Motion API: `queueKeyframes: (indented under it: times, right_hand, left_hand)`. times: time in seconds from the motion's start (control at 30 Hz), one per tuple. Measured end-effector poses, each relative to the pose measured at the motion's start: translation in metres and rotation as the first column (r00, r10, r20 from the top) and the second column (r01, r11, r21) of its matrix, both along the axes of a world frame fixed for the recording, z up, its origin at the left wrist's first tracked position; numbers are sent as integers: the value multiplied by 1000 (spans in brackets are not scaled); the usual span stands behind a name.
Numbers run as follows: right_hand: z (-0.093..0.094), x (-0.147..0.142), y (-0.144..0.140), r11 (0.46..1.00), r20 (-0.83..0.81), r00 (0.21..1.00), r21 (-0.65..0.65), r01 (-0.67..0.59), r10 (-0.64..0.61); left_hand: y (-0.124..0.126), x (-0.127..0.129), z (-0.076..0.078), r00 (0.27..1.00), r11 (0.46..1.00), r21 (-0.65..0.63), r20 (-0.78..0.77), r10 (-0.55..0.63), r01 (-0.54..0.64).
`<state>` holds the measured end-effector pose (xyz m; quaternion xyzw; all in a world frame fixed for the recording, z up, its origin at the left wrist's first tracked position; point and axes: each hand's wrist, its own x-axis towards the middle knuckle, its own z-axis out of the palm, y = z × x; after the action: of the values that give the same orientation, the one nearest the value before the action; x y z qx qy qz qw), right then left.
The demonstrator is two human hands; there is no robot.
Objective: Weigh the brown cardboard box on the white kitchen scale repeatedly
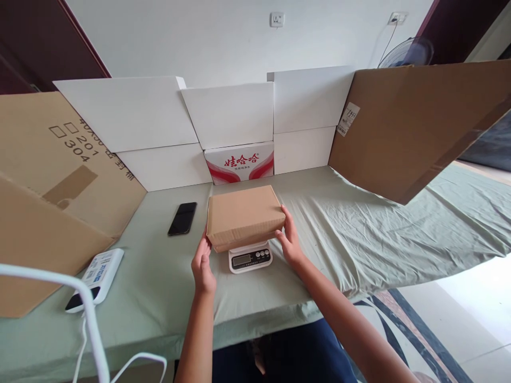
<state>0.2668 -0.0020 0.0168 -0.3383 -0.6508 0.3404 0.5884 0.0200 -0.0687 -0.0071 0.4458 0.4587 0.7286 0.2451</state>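
Note:
A small closed cardboard box point(245, 213) sits over a white digital kitchen scale point(251, 257), whose front panel with display and buttons sticks out below it. The box covers the scale's platform, so I cannot tell whether it rests fully on it. My left hand point(203, 268) presses its fingers against the left side of the box, near the front corner. On the opposite side, my right hand point(290, 238) grips the right end, thumb at the front face and fingers along the side. A black phone point(182, 218) lies to the left of the box.
White boxes point(235, 117) form a wall at the back. Large cardboard sheets stand at the left point(59, 175) and right point(415, 127). A white device with a dark end point(98, 279) and a curved white tube point(90, 303) occupy the left front. Green cloth point(319, 234) covers the table.

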Motion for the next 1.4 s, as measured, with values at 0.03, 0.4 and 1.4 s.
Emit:
queueKeyframes:
  times: [0.03,0.4,1.4]
  right_hand:
    - [0,0,0,1000,-2,1000,3,0,0]
    - [0,-2,2,1000,-2,1000,15,-20,20]
    - [-14,-47,122,992,-89,995,-114,-54,43]
  left_hand:
    - [0,0,1,1000,1000,10,2,-7,7]
    - [7,-2,-6,990,999,-35,136,25,-21]
    - [140,-28,-3,971,985,-141,232,-62,97]
